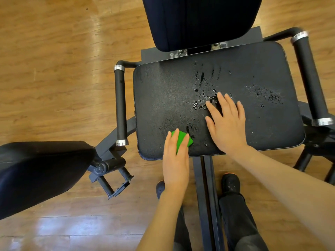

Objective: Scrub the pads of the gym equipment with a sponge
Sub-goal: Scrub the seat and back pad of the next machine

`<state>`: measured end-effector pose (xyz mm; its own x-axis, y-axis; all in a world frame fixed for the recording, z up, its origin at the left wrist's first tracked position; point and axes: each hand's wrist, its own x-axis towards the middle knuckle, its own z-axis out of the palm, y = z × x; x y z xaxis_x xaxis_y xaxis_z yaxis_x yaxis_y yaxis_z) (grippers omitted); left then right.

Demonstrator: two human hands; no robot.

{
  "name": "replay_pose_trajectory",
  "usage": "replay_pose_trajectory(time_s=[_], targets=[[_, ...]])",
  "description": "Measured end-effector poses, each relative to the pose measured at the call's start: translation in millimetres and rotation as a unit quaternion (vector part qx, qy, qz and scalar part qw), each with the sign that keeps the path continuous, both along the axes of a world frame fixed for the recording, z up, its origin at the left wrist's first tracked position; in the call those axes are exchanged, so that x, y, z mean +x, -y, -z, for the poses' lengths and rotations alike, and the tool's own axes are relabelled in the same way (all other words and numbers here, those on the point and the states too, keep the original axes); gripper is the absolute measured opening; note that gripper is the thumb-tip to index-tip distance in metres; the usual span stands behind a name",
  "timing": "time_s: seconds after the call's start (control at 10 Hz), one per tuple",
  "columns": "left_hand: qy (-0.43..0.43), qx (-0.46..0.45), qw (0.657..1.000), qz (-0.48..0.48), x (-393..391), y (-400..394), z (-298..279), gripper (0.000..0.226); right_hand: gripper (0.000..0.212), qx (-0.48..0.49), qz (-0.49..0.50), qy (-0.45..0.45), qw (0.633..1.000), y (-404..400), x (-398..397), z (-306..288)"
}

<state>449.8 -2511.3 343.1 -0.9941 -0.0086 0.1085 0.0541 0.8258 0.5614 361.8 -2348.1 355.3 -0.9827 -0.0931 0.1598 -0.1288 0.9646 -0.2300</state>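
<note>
Left hand (175, 156), fingers straight and close together, presses a green sponge (182, 140) flat on the near left part of the black seat pad (163, 91). Right hand (226, 124), fingers spread, rests flat on the pad's wet middle. The backrest pad (199, 20) stands beyond; black grip handles (120, 105) flank the seat.

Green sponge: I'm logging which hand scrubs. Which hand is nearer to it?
Left. The left hand presses flat on the green sponge; the right hand rests apart on the seat pad, to the sponge's right.
</note>
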Motion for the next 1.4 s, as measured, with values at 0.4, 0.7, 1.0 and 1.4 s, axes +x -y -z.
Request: replay_pose_trajectory(time_s=[0.4, 0.7, 1.0, 1.4], targets=[[-0.012, -0.042, 0.998, -0.038, -103.5, -13.2, -7.8, 0.036, 0.047, 0.001, 0.003, 0.020, 1.000, -8.6, 2.1, 6.5], [-0.015, -0.037, 0.999, -0.021, -53.4, -20.6, -3.5, 0.041, 0.047, 0.008, 0.005, 0.021, 1.000, -8.0, 2.1, 7.9], [-0.002, -0.022, 1.000, 0.009, -13.0, -24.6, -3.7, 0.046, 0.047, 0.005, 0.003, 0.021, 1.000, -8.8, 2.2, 8.2], [-0.027, -0.030, 0.999, -0.014, -80.1, -35.7, -6.4, 0.038, 0.047, 0.005, 0.003, 0.021, 1.000, -8.4, 3.2, 9.1]])
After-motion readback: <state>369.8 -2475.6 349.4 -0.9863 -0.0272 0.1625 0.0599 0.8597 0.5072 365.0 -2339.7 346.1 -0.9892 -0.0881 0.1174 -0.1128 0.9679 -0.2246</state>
